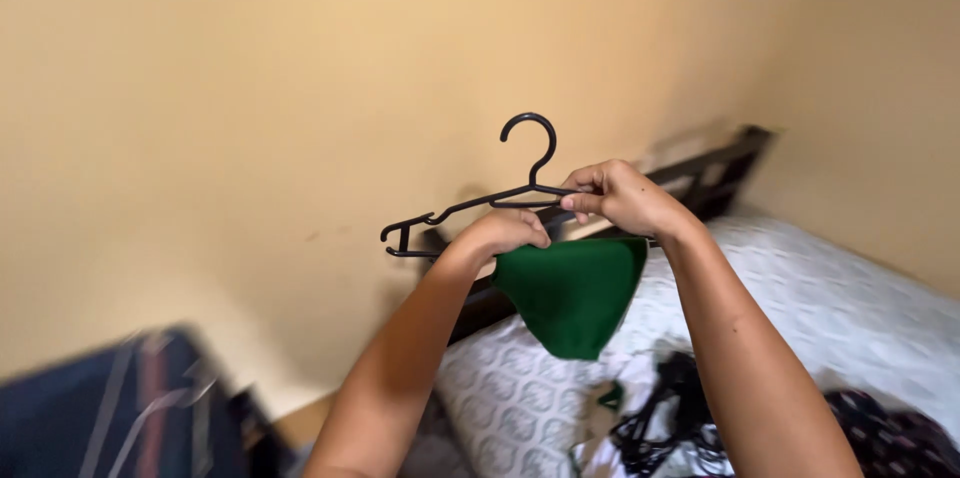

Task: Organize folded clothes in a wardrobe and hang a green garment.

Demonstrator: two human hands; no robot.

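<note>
both hands are raised before a tan wall above a bed (860, 308), the right hand (620, 198) pinching the black hanger (470, 203) near its hook, the left hand (505, 231) closed on the green cloth (572, 293) hanging beneath the hanger's long bar, which runs left to right.

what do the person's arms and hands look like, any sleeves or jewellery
Both forearms are bare up to the frame edge, with no sleeves in view. The left hand and right hand wear no gloves, and no rings, watch or bracelets show.
</note>
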